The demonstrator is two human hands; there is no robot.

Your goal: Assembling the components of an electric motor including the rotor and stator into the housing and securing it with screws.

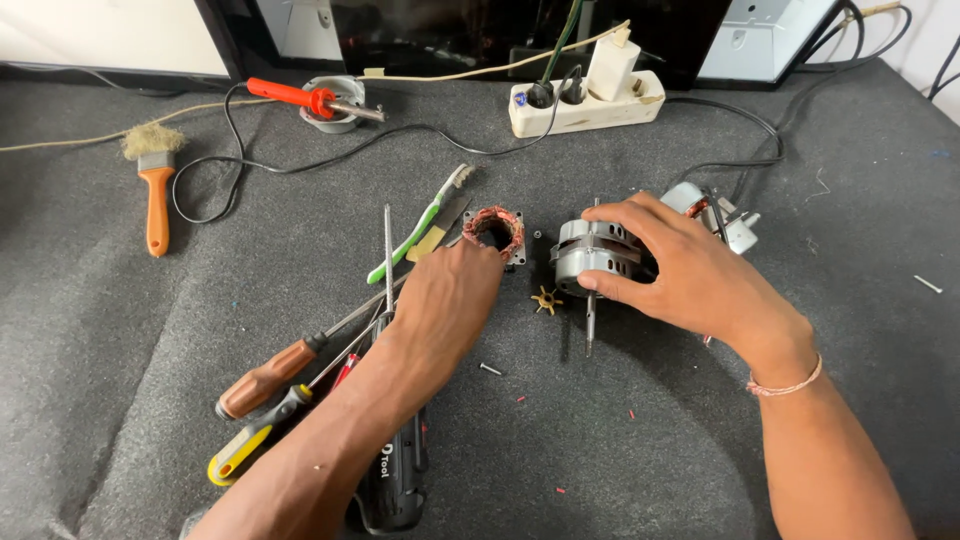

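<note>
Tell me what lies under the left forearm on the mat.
Under the left forearm lie a black power tool, a brown-handled screwdriver and a yellow-and-black-handled one. Only their ends show; the arm covers the power tool's middle and where the shafts cross.

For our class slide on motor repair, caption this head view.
Left hand touches a copper-wound stator; right hand grips a grey metal motor housing on dark felt.

Dark screen [480, 30] at table's back edge, white-lettered black tool [395, 470] near front
</note>
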